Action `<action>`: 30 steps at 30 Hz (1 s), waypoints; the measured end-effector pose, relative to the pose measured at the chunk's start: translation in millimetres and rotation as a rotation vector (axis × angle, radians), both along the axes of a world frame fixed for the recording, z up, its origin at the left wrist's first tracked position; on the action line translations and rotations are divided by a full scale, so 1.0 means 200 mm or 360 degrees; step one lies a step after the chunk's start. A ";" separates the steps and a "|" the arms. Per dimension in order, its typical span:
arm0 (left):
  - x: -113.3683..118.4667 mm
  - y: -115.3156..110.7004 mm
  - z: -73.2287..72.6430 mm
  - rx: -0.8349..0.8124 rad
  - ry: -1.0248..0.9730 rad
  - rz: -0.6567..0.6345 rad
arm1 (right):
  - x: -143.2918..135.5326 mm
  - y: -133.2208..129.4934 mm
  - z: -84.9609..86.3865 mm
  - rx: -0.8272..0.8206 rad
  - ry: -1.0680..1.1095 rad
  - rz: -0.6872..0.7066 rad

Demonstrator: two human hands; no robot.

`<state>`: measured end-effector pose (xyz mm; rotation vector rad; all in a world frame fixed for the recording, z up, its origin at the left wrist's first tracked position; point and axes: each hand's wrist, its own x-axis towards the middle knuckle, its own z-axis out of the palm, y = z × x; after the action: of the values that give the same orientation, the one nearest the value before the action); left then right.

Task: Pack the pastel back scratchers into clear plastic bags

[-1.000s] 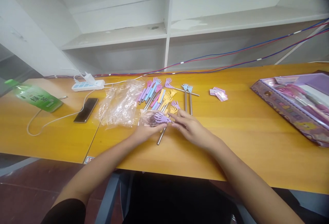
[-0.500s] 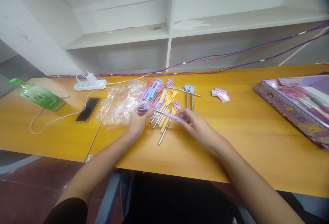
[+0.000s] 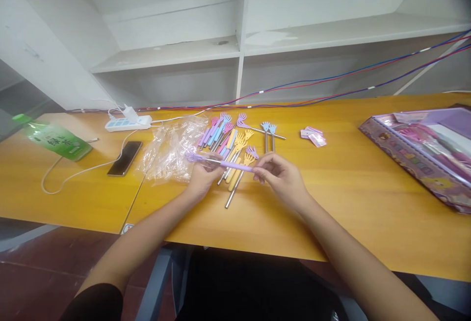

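Observation:
A purple back scratcher (image 3: 236, 166) with a hand-shaped head and a metal rod is held level between both hands. My left hand (image 3: 203, 178) grips it by the rod, near the head at the left. My right hand (image 3: 280, 176) pinches the right end of its purple handle. Just beyond lies a pile of back scratchers in yellow, blue, pink and purple, with a yellow back scratcher (image 3: 248, 158) close to my hands. Two blue back scratchers (image 3: 273, 128) lie behind my right hand, which hides their lower ends.
Crumpled clear plastic bags (image 3: 172, 151) lie left of the pile. Farther left are a phone (image 3: 125, 158), a power strip (image 3: 128, 122) and a green tea bottle (image 3: 55, 137). To the right are small cards (image 3: 313, 136) and a purple display box (image 3: 415, 164) with packaged items.
The purple back scratcher has shifted left and turned more level. My left hand now closes on its rod, and my right hand stays at the handle end.

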<state>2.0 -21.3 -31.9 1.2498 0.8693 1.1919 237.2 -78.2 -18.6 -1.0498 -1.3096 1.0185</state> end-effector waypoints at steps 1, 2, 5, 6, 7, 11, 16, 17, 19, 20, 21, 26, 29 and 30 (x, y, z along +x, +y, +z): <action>0.01 -0.02 -0.01 -0.0010 0.0044 -0.0053 | -0.01 0.00 0.00 0.0019 0.0011 0.0029; 0.02 -0.04 -0.01 -0.0027 0.0080 -0.0118 | -0.03 -0.01 -0.01 0.0051 0.0006 0.0055; 0.05 -0.09 -0.02 -0.0057 0.0120 -0.0284 | -0.06 -0.02 -0.02 0.0164 -0.0079 0.0112; 0.05 -0.10 -0.02 -0.0051 0.0116 -0.0303 | -0.06 -0.02 -0.02 0.0197 -0.0111 0.0120; 0.05 -0.10 -0.03 -0.0045 0.0108 -0.0304 | -0.06 -0.02 -0.02 0.0226 -0.0137 0.0122; 0.04 -0.08 -0.04 -0.0073 0.0041 -0.0220 | -0.04 -0.03 -0.01 0.0326 -0.0148 0.0158; 0.05 -0.07 -0.03 -0.0052 0.0016 -0.0198 | -0.02 -0.02 -0.02 0.0542 -0.0205 0.0229; 0.05 -0.08 -0.03 -0.0045 0.0018 -0.0215 | -0.02 -0.01 -0.03 0.0587 -0.0246 0.0221; 0.06 -0.10 -0.02 -0.0044 0.0029 -0.0266 | -0.03 -0.01 -0.04 0.0679 -0.0340 0.0206; 0.07 -0.10 -0.02 -0.0050 0.0040 -0.0294 | -0.03 -0.01 -0.05 0.0720 -0.0388 0.0200; 0.07 -0.11 -0.02 -0.0062 0.0055 -0.0322 | -0.03 -0.01 -0.05 0.0751 -0.0432 0.0193; 0.08 -0.13 -0.03 -0.0114 0.0069 -0.0463 | -0.04 -0.01 -0.06 0.0807 -0.0547 0.0082; 0.08 -0.15 -0.04 -0.0114 0.0072 -0.0536 | -0.03 -0.01 -0.06 0.0844 -0.0625 0.0085; 0.08 -0.16 -0.04 -0.0121 0.0089 -0.0562 | -0.04 -0.01 -0.06 0.0854 -0.0658 0.0110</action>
<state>18.7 -52.5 -40.2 1.3156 0.6918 0.8389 230.0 -81.0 -31.3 -0.8210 -1.8368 0.4553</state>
